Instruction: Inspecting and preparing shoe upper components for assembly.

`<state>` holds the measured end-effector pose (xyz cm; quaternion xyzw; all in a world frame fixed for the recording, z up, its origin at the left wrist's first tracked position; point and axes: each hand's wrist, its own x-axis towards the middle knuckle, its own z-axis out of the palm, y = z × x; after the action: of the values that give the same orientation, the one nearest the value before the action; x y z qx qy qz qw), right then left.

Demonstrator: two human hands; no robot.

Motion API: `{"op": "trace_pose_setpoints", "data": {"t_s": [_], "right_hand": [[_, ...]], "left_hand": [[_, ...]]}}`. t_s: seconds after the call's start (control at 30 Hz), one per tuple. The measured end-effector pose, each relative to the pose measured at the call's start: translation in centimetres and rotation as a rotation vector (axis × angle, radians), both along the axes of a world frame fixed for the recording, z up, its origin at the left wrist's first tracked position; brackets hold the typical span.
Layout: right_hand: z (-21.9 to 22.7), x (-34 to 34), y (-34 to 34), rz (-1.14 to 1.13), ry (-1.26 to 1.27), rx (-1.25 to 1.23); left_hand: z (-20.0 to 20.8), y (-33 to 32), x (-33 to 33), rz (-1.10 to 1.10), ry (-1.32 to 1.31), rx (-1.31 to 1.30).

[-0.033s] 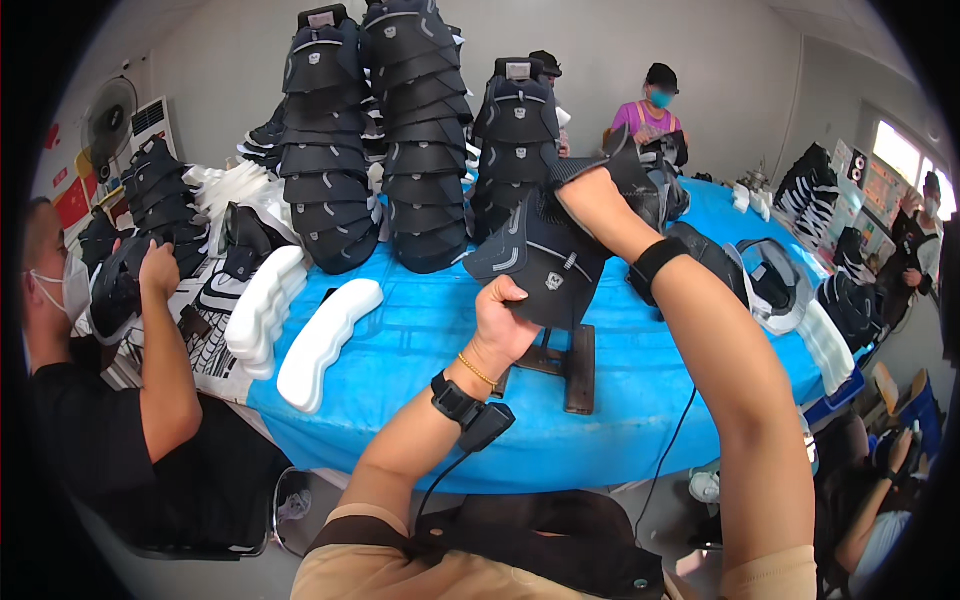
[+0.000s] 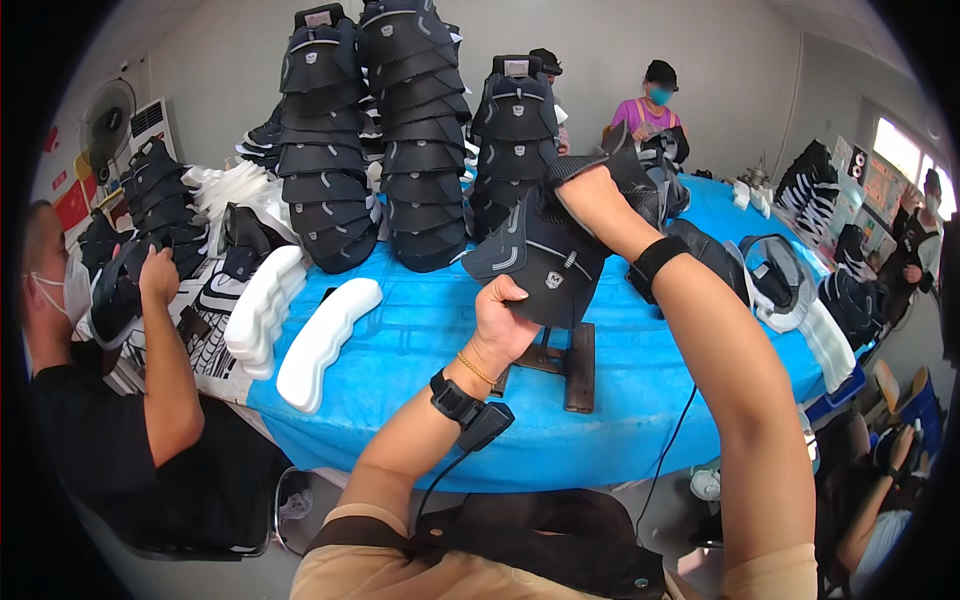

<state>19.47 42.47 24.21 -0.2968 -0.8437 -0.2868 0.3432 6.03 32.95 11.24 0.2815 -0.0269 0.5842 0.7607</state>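
Note:
A black shoe upper [image 2: 555, 270] with a small silver badge and grey stripes hangs over the blue-covered table [image 2: 420, 400]. My left hand [image 2: 503, 322] grips its lower left edge, with the thumb on the front and the fingers mostly behind. My right hand [image 2: 592, 195] reaches into or behind the upper's far part, and its fingers are hidden. Below the upper stands a brown T-shaped stand [image 2: 579, 370], partly covered by it. More black uppers rise behind in a tall left stack [image 2: 322, 150], a tall middle stack [image 2: 425, 160] and a shorter stack [image 2: 516, 130].
White wavy-edged forms [image 2: 330, 345] lie left of my hands. A grey-lined upper [image 2: 772, 280] sits at the right, beside another white form [image 2: 826, 345]. A seated person [image 2: 105, 420] handles a black piece at the left. Another person [image 2: 655, 105] sits across the table. A black cable [image 2: 668, 450] hangs over the front edge.

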Motion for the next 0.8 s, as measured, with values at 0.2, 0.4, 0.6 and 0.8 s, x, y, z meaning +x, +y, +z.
{"op": "trace_pose_setpoints", "data": {"t_s": [0.2,0.4,0.6,0.8], "right_hand": [[-0.4,0.1,0.0,0.139,0.060,0.020],[-1.2,0.2,-0.7,0.296,0.128,0.041],[-2.2,1.2,-1.6,0.303,0.132,0.032],[-2.0,0.9,-1.4,0.099,0.071,0.037]], "left_hand": [[-0.4,0.3,-0.4,0.001,0.085,-0.038],[0.1,-0.3,-0.6,-0.017,0.029,-0.019],[0.4,-0.9,-0.6,-0.051,-0.005,0.018],[0.1,-0.2,-0.6,0.087,0.116,-0.016]]}}
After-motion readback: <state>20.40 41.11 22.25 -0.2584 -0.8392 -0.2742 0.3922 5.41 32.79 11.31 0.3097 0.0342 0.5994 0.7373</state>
